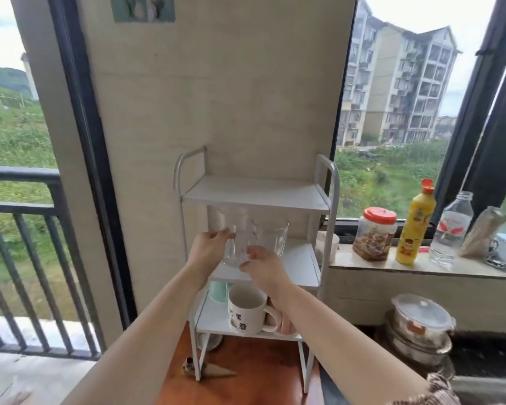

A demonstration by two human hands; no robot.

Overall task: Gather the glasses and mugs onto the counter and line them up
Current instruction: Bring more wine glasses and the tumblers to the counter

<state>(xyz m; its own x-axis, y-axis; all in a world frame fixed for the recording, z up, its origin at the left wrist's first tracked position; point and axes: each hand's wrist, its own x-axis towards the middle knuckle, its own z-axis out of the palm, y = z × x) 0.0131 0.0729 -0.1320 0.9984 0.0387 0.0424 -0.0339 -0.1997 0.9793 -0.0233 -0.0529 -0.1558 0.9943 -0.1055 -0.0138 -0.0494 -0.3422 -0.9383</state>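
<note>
A white three-tier rack [257, 194] stands on a reddish wooden counter [246, 372]. On its middle shelf my left hand [208, 249] grips a clear glass mug [235, 244] from the left, fingers curled round it. My right hand [263, 266] is at the same mug's lower right, fingers bent against it. A second clear faceted glass [272, 233] stands just to the right on that shelf. On the bottom shelf stand a white printed mug [246, 312], a pale green cup [219, 291] behind it and a pinkish cup [287, 325] partly hidden by my right forearm.
On the stone window ledge to the right stand a red-lidded jar [374, 235], a yellow bottle [415, 223] and a clear water bottle [450, 229]. Stacked lidded containers [421, 325] sit lower right. A small brown object [208, 371] lies at the rack's foot. A balcony railing [21, 258] is on the left.
</note>
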